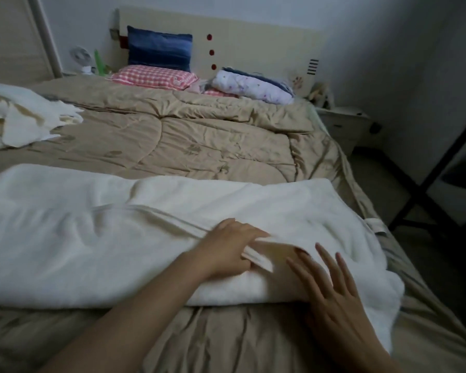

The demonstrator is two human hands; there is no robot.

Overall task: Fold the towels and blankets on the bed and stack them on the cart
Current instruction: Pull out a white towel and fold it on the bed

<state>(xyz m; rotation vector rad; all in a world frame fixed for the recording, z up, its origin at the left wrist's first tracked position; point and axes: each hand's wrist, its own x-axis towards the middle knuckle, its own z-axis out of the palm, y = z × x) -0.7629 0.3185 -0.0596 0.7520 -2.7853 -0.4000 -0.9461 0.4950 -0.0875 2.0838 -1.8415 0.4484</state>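
Lower centre: left hand point(226, 250) pinches the folded edge of the white blanket point(92, 232) — right hand point(334, 300), fingers straight and spread, rests on it.

Up at the top, a blue pillow point(159, 48) stands against the cream headboard point(253, 47), with a pink checked pillow point(152, 76) flat just in front. Three red dots point(211, 52) run down the board. There's a small white fan point(80, 56) far left and a white nightstand point(342, 125) on the right.
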